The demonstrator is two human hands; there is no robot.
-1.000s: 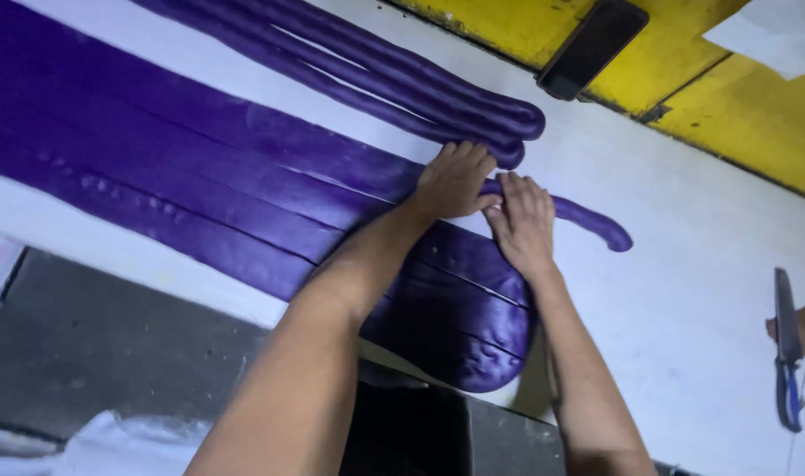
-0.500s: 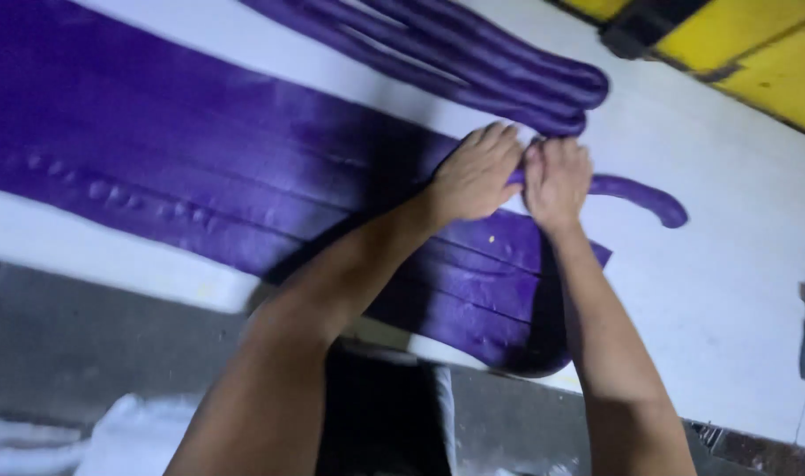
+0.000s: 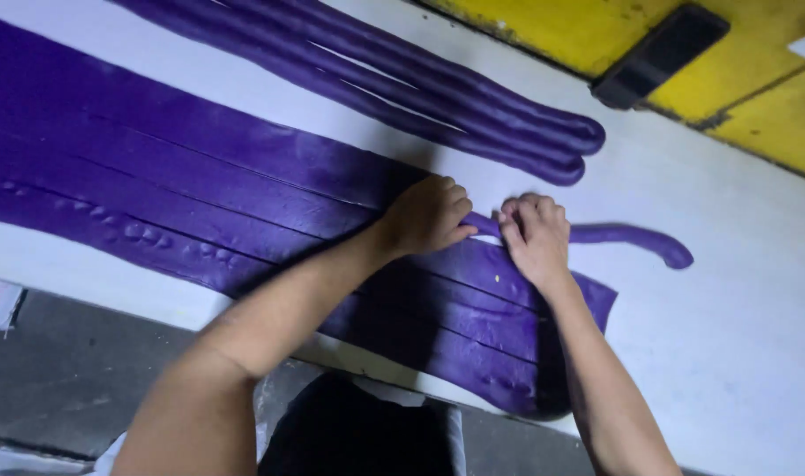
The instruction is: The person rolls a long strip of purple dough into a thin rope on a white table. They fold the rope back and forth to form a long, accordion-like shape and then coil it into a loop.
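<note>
A long flat sheet of purple dough (image 3: 182, 194), cut lengthwise into strips, lies across a white table (image 3: 737, 344). My left hand (image 3: 427, 216) and my right hand (image 3: 533, 236) sit side by side on the far edge strip, fingers curled and pressing on it. Out from under my right hand a thin rolled purple rope (image 3: 632, 238) runs right and ends in a hooked tip. Whether the fingers pinch the strip or only press on it is not clear.
Several rolled purple ropes (image 3: 438, 97) lie side by side at the far part of the table. Beyond them is a yellow surface (image 3: 596, 31) with a black rectangular object (image 3: 658, 55). A grey floor (image 3: 67, 379) shows below the table's near edge.
The view has shifted, so the sheet and hands sit lower in frame. Both hands stay together on the edge strip; the right hand's fingers have curled more over it.
</note>
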